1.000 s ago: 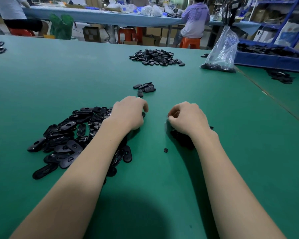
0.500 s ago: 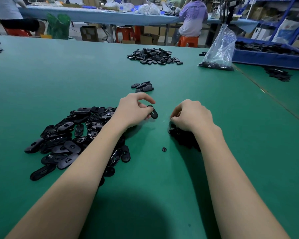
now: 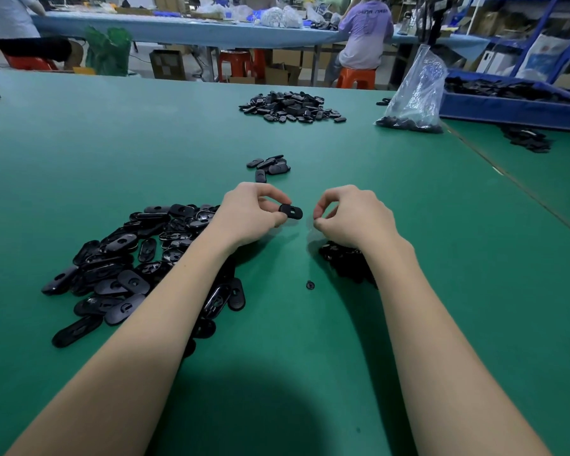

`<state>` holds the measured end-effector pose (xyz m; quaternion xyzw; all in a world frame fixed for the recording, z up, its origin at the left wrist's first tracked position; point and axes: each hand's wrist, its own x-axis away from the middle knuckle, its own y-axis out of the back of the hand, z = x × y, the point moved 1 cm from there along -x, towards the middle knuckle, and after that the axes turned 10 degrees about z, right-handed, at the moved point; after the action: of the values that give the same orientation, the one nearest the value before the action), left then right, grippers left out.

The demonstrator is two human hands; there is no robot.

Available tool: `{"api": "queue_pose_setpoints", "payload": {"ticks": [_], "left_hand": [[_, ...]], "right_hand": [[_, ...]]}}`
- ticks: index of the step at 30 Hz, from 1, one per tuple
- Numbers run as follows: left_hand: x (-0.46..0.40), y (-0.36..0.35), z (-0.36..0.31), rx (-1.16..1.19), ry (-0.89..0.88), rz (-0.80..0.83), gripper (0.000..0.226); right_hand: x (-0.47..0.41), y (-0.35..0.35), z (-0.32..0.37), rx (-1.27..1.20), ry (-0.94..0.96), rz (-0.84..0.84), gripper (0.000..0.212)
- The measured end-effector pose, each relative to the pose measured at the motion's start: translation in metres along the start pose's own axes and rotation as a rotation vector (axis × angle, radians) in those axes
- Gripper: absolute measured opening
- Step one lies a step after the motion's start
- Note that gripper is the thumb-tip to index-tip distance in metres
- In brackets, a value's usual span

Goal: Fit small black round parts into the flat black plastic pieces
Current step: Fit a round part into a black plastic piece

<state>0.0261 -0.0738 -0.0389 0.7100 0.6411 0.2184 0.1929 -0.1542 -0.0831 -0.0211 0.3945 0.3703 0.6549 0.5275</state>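
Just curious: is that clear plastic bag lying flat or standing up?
Standing up: the bag rises crumpled above dark parts in its bottom.

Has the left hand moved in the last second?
Yes. The left hand rose off the big pile and now pinches a flat piece, held toward the right hand.

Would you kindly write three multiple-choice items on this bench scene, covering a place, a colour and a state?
1. Where does the single small black round part lie?
A. On the green table mat, between the forearms
B. In the clear plastic bag
C. On the blue tray

2. What colour is the stool under the seated person in the lilac shirt?
A. Blue
B. Orange
C. White

3. What is the left hand doing?
A. Resting flat
B. Pinching a flat black plastic piece
C. Hanging empty

Answers: 1 A, it sits alone on the mat; 2 B, the orange stool shows; 3 B, the fingers grip the piece's end.
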Motion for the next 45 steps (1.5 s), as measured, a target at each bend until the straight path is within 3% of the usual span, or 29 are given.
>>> {"api": "queue_pose_setpoints", "payload": {"ticks": [8, 26, 32, 45], "left_hand": [[-0.001, 0.003, -0.003, -0.043, -0.041, 0.014, 0.020], [-0.001, 0.004, 0.001, 0.047, -0.037, 0.060, 0.021], [0.001, 0.003, -0.001, 0.037, -0.053, 0.071, 0.021], [0.008, 0.006, -0.014, -0.013, -0.072, 0.066, 0.023]], "right_hand": [[-0.006, -0.006, -0.003, -0.390, 0.120, -0.044, 0.005], [-0.009, -0.010, -0.006, -0.693, 0.088, 0.021, 0.008], [-0.010, -0.011, -0.008, -0.679, 0.063, 0.058, 0.003], [-0.010, -0.009, -0.006, -0.603, 0.054, 0.021, 0.023]]}}
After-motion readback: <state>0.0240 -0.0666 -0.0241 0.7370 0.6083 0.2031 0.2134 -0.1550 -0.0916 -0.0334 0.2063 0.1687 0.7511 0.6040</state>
